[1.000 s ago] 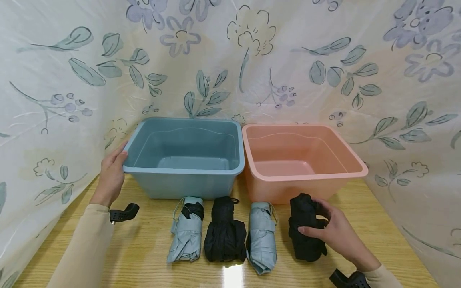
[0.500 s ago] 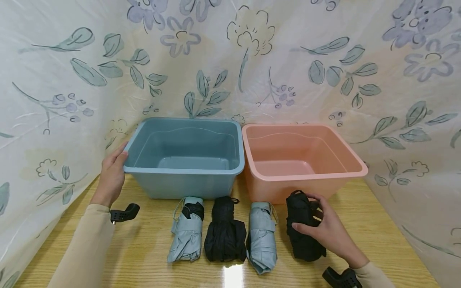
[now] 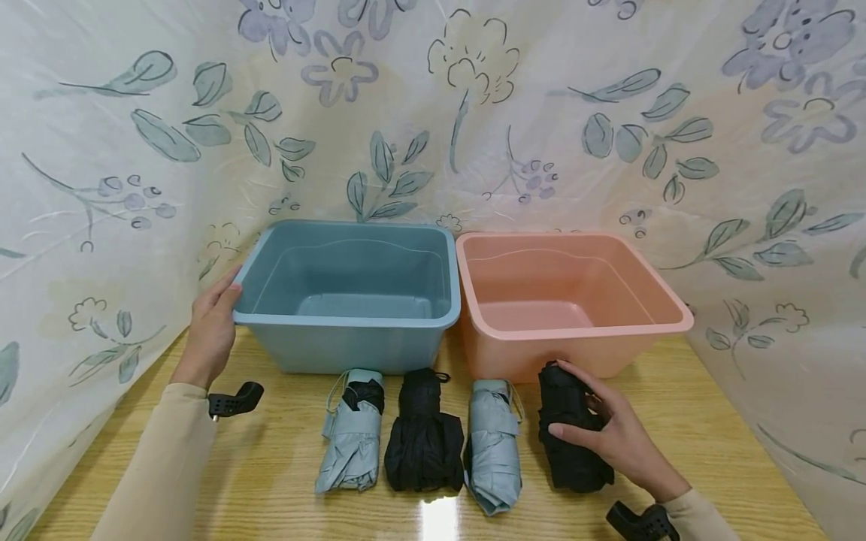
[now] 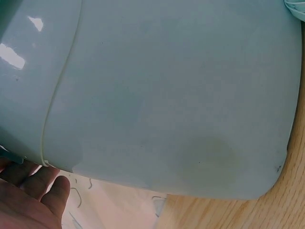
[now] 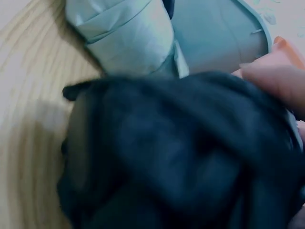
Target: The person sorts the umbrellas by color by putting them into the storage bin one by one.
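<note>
My left hand [image 3: 210, 327] grips the left rim of a blue plastic bin [image 3: 352, 346], thumb on the rim and the other fingers on the outer side. The left wrist view shows fingertips [image 4: 56, 193] right at the bin's outer wall [image 4: 181, 105]. On the right, my right hand [image 3: 625, 432] holds a black folded umbrella [image 3: 571, 436], the thumb across its near side and the fingers around its far right side. That umbrella [image 5: 181, 152] fills most of the right wrist view, blurred. It lies in front of a pink plastic bin [image 3: 575, 349].
Left of the held umbrella lie a grey-blue folded umbrella [image 3: 494, 451], a black one [image 3: 422, 443] and another grey-blue one [image 3: 350, 443], in a row on the wooden table [image 3: 271, 466]. Both bins stand side by side behind them, before a floral-patterned sheet [image 3: 514, 113].
My right hand has shifted slightly left, with its fingers closer to the umbrella's upper end. The black umbrella has turned a little. My left hand has stayed on the blue bin.
</note>
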`<state>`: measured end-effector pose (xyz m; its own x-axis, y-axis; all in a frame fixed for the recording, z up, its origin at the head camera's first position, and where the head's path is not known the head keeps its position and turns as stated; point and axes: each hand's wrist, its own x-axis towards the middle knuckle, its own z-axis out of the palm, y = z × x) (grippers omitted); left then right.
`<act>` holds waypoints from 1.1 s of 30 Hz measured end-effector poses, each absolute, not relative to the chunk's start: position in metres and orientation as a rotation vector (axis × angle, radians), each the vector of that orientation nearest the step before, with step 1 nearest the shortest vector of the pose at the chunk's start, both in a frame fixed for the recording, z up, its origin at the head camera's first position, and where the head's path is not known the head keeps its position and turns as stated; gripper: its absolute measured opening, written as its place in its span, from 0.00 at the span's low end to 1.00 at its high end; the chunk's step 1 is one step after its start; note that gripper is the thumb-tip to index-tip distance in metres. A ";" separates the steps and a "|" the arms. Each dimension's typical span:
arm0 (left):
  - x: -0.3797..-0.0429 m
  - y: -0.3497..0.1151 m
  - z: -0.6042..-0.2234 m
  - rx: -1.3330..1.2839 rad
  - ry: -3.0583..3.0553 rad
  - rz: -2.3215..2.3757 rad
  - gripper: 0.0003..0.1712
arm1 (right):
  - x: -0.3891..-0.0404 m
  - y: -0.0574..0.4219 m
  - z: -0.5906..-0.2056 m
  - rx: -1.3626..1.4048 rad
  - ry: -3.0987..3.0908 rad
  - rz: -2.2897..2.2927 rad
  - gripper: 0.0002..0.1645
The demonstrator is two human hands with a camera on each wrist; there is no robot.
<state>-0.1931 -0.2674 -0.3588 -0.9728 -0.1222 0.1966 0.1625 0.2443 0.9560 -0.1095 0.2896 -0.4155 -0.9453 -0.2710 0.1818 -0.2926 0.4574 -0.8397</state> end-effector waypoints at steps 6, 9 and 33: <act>-0.193 -0.268 -0.360 -0.034 -2.280 -1.817 0.32 | -0.107 0.290 -0.422 0.516 -2.718 1.563 0.46; -0.193 -0.268 -0.360 -0.027 -2.280 -1.822 0.32 | -0.106 0.289 -0.424 0.481 -2.747 1.563 0.43; -0.194 -0.266 -0.359 -0.004 -2.285 -1.808 0.31 | -0.107 0.262 -0.294 0.673 -2.573 1.639 0.45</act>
